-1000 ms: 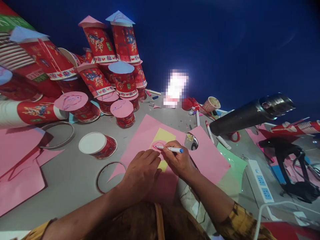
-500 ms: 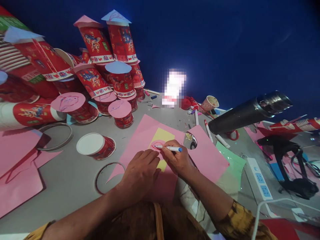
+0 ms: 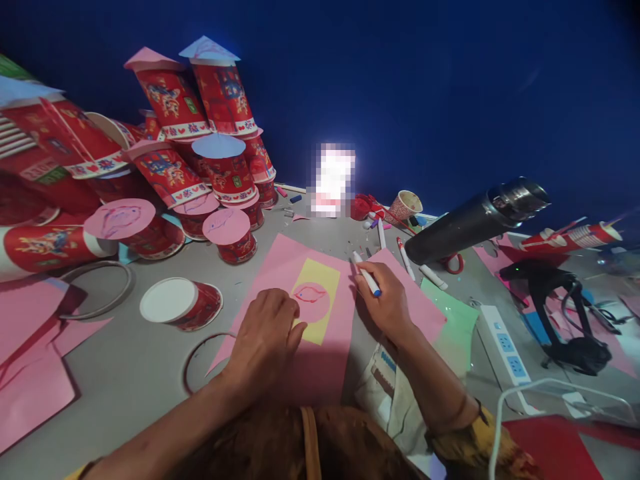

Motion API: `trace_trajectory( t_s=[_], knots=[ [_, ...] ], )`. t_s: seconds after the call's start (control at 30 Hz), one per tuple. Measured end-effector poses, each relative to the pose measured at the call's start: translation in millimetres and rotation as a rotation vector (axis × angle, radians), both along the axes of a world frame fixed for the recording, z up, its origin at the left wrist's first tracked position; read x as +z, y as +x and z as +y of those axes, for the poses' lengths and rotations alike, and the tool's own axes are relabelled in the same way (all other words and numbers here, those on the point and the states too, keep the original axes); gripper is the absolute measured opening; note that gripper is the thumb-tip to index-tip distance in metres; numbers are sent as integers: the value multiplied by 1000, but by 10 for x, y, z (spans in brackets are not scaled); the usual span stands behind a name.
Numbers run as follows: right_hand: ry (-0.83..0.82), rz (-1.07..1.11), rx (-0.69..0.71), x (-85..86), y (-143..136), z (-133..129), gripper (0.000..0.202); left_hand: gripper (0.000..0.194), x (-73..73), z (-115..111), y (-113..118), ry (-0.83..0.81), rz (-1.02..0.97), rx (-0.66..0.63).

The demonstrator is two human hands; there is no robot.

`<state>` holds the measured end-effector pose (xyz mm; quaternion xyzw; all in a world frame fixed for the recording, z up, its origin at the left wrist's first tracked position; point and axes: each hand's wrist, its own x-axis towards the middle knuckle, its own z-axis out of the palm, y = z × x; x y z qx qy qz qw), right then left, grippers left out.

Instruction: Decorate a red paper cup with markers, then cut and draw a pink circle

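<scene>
My right hand (image 3: 389,303) grips a white marker (image 3: 367,277) with a blue end, raised to the right of the drawing. A yellow paper rectangle (image 3: 325,269) lies on a big pink sheet (image 3: 280,257). On the yellow paper sits a pink paper circle (image 3: 316,313) bearing a red fish-like outline with a small blue dot. My left hand (image 3: 265,333) rests on the pink sheet, fingers loosely bent and thumb apart, its fingertips at the left edge of the yellow paper; nothing shows in it.
Red paper cups (image 3: 220,170) with paper tops are stacked at the left. One white-bottomed cup (image 3: 170,301) and a grey ring (image 3: 193,363) lie nearer. A black flask (image 3: 450,230), green paper (image 3: 453,320) and a power strip (image 3: 505,347) are on the right.
My right hand has lifted the marker off the pink circle and moved right, uncovering the red outline. My left hand has shifted slightly left. The view has turned a little.
</scene>
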<state>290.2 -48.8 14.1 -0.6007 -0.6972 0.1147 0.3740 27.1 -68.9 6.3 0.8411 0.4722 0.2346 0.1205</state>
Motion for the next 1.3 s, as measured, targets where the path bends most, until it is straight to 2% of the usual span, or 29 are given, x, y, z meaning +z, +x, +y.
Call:
trace_trajectory(
  t_s=[0.1,0.2,0.3,0.4,0.5,0.63,0.73,0.83,1.0,1.1,1.23,1.3],
  knots=[
    [-74,-235,-100,28,200,-31,28,20,-27,24,5,10,70,81],
    [-196,-402,-172,22,284,-63,43,35,-34,26,15,0,95,128],
    [-293,-494,-180,58,290,-72,59,41,-28,27,14,-6,120,137],
    [-326,-520,-132,170,317,-70,66,42,-36,32,-4,25,123,112],
    [-372,-494,-108,332,421,-63,56,33,-72,39,-27,84,55,51],
    [-520,-477,-368,521,627,-12,28,11,-127,48,-40,80,-40,-86],
    [-583,-534,-491,560,748,72,25,20,-140,39,-29,29,-103,-238],
    [-562,-566,-558,486,804,181,24,28,-144,14,-10,26,-164,-316],
    [-545,-550,-597,258,847,314,26,30,-147,-10,20,37,-175,-307],
    [-536,-532,-600,178,884,323,25,29,-104,-18,35,58,-172,-321],
    [-464,-501,-588,220,874,252,27,27,-63,-68,47,60,-131,-310],
    [-330,-353,-527,309,788,163,24,23,-101,-112,39,84,-99,-280]
  ],
)
